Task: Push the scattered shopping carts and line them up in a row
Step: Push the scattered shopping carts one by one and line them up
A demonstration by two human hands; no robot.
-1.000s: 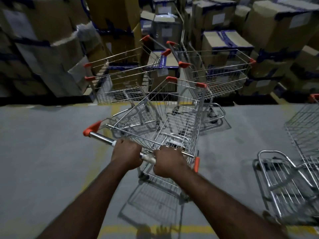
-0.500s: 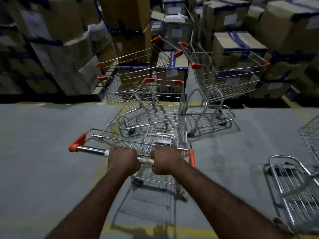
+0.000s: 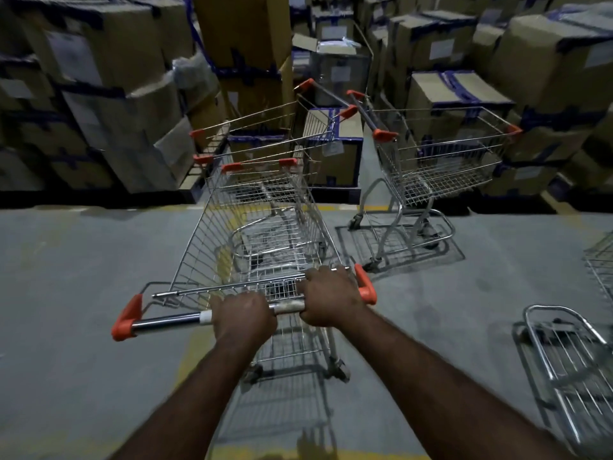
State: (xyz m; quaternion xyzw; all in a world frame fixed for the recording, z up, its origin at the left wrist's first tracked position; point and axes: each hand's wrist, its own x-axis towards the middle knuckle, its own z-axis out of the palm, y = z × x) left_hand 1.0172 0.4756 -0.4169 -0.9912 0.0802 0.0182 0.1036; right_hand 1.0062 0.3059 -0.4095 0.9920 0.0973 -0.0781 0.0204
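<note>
A wire shopping cart (image 3: 212,240) with orange corner caps stands straight in front of me. My left hand (image 3: 243,315) and my right hand (image 3: 330,298) both grip its chrome handle bar (image 3: 169,324). Its front end points at a second cart (image 3: 265,134) parked by the boxes, and the two fronts overlap in view. A third cart (image 3: 441,161) stands to the right of that one, facing right. Part of a fourth cart (image 3: 570,356) shows at the right edge.
Stacked cardboard boxes (image 3: 109,94) with blue tape wall off the whole far side. A single box (image 3: 338,151) sits on the floor between the two far carts. Grey concrete floor (image 3: 73,277) with faded yellow lines spreads to the left.
The cart in my hands has swung from pointing right to pointing straight ahead and rolled closer to the cart by the boxes. The cart at the right has slid toward the frame edge.
</note>
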